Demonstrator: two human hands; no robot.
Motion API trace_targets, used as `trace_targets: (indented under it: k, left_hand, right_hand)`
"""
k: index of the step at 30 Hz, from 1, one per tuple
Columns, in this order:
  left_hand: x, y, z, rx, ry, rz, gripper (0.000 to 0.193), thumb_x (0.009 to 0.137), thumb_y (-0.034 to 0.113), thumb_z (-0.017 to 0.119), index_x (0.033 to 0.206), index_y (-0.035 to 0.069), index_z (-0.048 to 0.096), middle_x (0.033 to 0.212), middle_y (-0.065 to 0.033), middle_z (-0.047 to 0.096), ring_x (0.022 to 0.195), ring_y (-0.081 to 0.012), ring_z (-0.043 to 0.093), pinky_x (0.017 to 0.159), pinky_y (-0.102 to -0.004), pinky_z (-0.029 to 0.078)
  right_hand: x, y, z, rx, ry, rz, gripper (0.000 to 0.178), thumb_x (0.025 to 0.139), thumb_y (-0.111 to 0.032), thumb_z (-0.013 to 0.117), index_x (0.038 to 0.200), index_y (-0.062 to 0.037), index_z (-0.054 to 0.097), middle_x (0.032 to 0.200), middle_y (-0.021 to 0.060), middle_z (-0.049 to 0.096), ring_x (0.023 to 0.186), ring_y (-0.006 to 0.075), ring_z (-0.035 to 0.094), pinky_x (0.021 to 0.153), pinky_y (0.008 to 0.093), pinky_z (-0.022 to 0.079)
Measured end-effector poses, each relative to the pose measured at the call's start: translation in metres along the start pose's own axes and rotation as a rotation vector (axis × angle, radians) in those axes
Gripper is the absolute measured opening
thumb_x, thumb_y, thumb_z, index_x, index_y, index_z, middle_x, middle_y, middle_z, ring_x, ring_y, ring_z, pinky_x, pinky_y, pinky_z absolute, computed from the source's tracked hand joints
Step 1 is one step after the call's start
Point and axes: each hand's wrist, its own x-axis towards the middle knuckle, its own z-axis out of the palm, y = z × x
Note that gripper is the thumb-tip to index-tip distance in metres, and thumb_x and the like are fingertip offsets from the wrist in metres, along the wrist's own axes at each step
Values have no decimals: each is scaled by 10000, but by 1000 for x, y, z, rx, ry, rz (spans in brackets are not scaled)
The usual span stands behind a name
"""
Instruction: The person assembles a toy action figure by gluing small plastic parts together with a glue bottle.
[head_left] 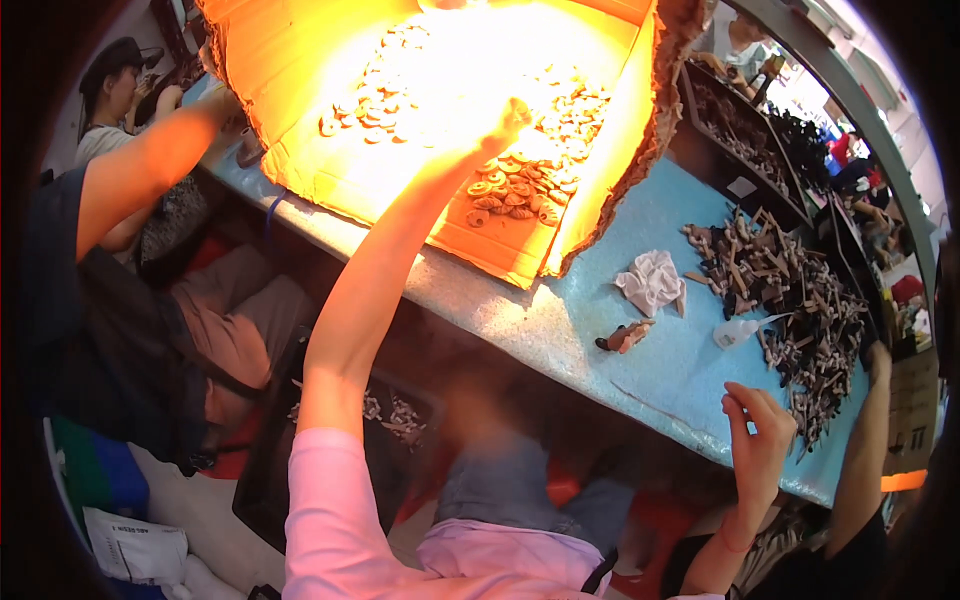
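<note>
One white sack (pixel 135 545), dark print on it, slumps below. By the table's (pixel 600 375) front edge, a cardboard box (pixel 505 262) carries round pieces (pixel 520 187), too many to count; the left hand (pixel 514 116) is among them, grip lost in glare. The right hand (pixel 762 425) curls narrow near one bottle (pixel 735 332), contents unclear.

- Twelve o'clock: cardboard (pixel 505 252), matt, with a rough torn rim.
- Around one: round pieces (pixel 515 190), ridged.
- Three: crumpled wad (pixel 652 282), matt, cloth or paper; bottle (pixel 735 333), smooth translucent plastic.
- Four: tabletop (pixel 690 385), smooth, faintly glossy.
</note>
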Motion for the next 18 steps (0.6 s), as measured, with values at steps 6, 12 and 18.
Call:
trace_targets:
  k: [6,12,18]
  left_hand:
    - [3,-28,21,-74,-16,-73,133,764,159,610,823,47,650,750,-110,648,665,-214,608,604,-338,466]
    - [30,-35,55,-125,-43,-137,145,763,163,622,836,41,650,750,-97,647,662,-190,600,600,-319,459]
    - [29,-57,71,-182,-94,-174,159,762,167,633,850,36,650,750,-83,645,658,-166,591,596,-299,452]
  right_hand:
    - [-7,0,-1,-40,-22,32,152,709,27,642,858,-1,625,702,128,586,572,250,547,507,319,400]
    - [-6,-3,5,-57,-35,-2,166,703,24,650,865,-10,631,691,123,579,566,246,544,501,323,400]
    - [-8,2,5,-73,-56,-12,176,697,13,657,868,-16,632,673,116,565,556,247,536,501,320,406]
